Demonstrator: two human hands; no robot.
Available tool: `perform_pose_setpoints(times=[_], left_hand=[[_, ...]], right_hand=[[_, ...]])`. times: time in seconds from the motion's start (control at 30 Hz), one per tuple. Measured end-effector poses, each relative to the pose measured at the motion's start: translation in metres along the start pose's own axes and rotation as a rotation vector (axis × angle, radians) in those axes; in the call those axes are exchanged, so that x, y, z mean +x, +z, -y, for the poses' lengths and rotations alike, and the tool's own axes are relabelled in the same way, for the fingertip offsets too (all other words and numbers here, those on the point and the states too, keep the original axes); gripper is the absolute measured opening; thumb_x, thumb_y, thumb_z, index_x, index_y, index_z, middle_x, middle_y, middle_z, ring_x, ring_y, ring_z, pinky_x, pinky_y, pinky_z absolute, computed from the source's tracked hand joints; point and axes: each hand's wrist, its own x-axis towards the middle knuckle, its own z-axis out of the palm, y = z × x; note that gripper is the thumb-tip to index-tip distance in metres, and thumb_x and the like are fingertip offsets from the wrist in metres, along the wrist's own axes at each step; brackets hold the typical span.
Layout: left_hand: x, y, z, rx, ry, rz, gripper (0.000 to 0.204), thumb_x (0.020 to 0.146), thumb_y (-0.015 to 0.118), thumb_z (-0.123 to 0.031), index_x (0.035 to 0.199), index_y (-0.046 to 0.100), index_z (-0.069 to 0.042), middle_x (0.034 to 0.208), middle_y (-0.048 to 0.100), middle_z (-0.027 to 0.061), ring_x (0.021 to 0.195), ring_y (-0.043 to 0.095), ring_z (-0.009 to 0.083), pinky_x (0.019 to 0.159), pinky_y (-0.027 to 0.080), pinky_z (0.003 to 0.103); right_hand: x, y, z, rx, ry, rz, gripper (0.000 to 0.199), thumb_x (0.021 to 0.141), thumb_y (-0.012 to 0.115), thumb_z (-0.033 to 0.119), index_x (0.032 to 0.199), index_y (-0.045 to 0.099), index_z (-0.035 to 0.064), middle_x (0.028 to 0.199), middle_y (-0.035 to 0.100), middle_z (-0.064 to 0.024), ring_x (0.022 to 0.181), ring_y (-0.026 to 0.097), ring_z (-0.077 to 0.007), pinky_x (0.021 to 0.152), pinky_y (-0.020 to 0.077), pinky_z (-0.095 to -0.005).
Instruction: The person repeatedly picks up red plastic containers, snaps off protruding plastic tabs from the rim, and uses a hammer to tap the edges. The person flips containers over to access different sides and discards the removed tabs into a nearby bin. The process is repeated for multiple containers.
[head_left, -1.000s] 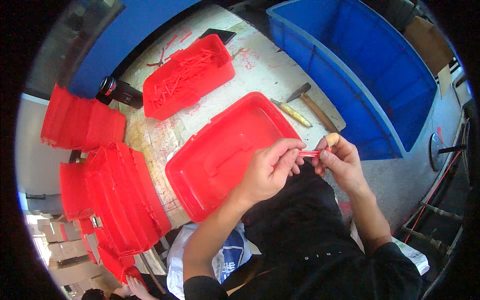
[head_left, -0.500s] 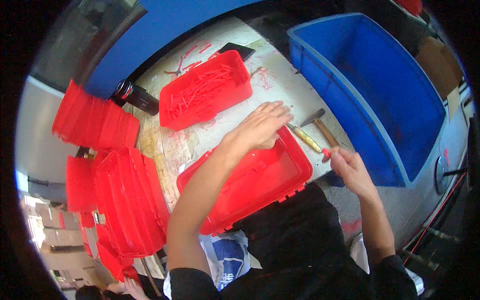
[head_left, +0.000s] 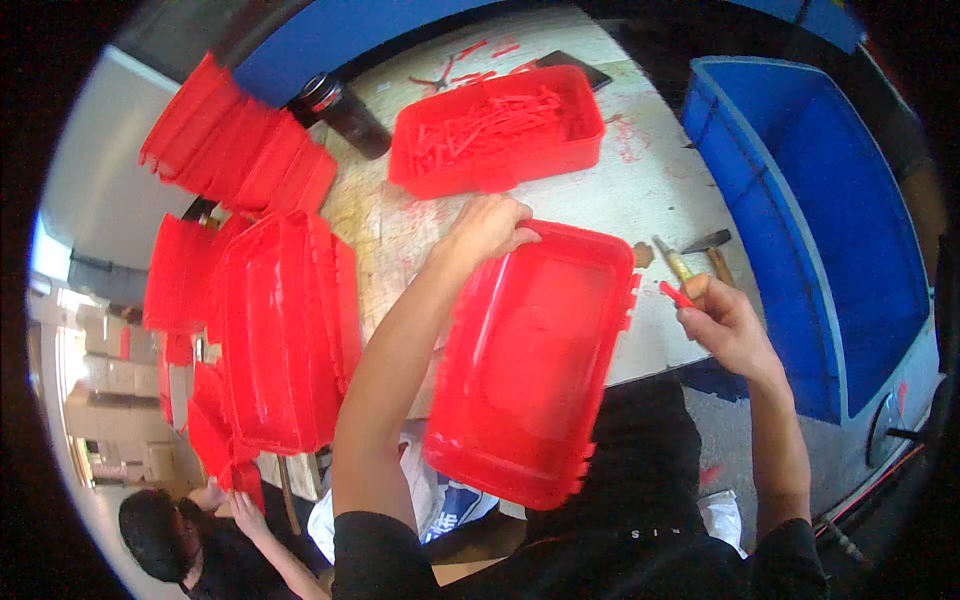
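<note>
My left hand (head_left: 488, 232) is closed on the far rim of a red plastic box (head_left: 530, 350), a shallow one with rounded corners and hinge-like tabs along one long side. The box hangs tilted in front of me, at the table's near edge. To the right of it, my right hand (head_left: 735, 325) pinches a small red plastic piece (head_left: 678, 295) between thumb and fingers. Just beyond that hand lies a thin tool with a yellowish handle (head_left: 678, 263). A hammer (head_left: 706, 242) rests beside it, its wooden handle partly hidden.
A red bin (head_left: 420, 180) full of red plastic strips stands farther back, with a black flask (head_left: 350, 120) left of it. Stacked red boxes (head_left: 275, 340) line the left side. A large blue crate (head_left: 770, 220) borders the right. Another person (head_left: 215, 550) works at lower left.
My left hand has taken hold of the red box's rim, and the box has turned and risen toward me. My right hand stays near the tools with the red piece. The view has shifted.
</note>
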Motion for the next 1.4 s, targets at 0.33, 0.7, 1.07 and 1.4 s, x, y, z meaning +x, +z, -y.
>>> perform_pose_setpoints(times=[0.33, 0.7, 1.07, 1.4], left_hand=[[-0.05, 0.023, 0.0, -0.303, -0.032, -0.165, 0.035, 0.082, 0.075, -0.04, 0.093, 0.071, -0.007, 0.085, 0.069, 0.0193, 0.083, 0.066, 0.039, 0.073, 0.052, 0.045], [-0.033, 0.019, -0.008, -0.177, 0.041, 0.16, 0.039, 0.071, 0.079, -0.041, 0.093, 0.074, -0.009, 0.085, 0.07, 0.022, 0.087, 0.067, 0.0421, 0.076, 0.053, 0.048], [-0.044, 0.029, -0.013, -0.323, -0.056, 0.086, 0.041, 0.074, 0.077, -0.045, 0.09, 0.076, -0.007, 0.084, 0.069, 0.0239, 0.085, 0.067, 0.0428, 0.079, 0.054, 0.048], [-0.049, 0.032, -0.023, -0.32, -0.077, 0.053, 0.026, 0.077, 0.072, -0.032, 0.091, 0.077, -0.011, 0.082, 0.069, 0.0235, 0.084, 0.067, 0.0423, 0.079, 0.054, 0.049]], right_hand=[[0.088, 0.089, 0.022, -1.165, -0.35, 0.042, 0.024, 0.096, 0.06, 0.025, 0.096, 0.065, 0.0015, 0.083, 0.071, -0.0182, 0.071, 0.072, -0.031, 0.063, 0.0567, -0.0447], [0.112, 0.121, -0.005, -1.246, -0.297, 0.051, 0.027, 0.094, 0.061, 0.029, 0.086, 0.066, 0.0037, 0.073, 0.07, -0.0157, 0.064, 0.071, -0.0303, 0.056, 0.0549, -0.0423], [0.114, 0.126, -0.004, -1.23, -0.367, -0.028, 0.031, 0.092, 0.063, 0.031, 0.079, 0.067, 0.0035, 0.07, 0.069, -0.0164, 0.06, 0.07, -0.0317, 0.055, 0.0542, -0.0425], [0.103, 0.137, 0.002, -1.232, -0.14, -0.053, 0.031, 0.094, 0.061, 0.031, 0.083, 0.069, 0.0035, 0.072, 0.07, -0.0166, 0.062, 0.071, -0.0286, 0.055, 0.0542, -0.0404]])
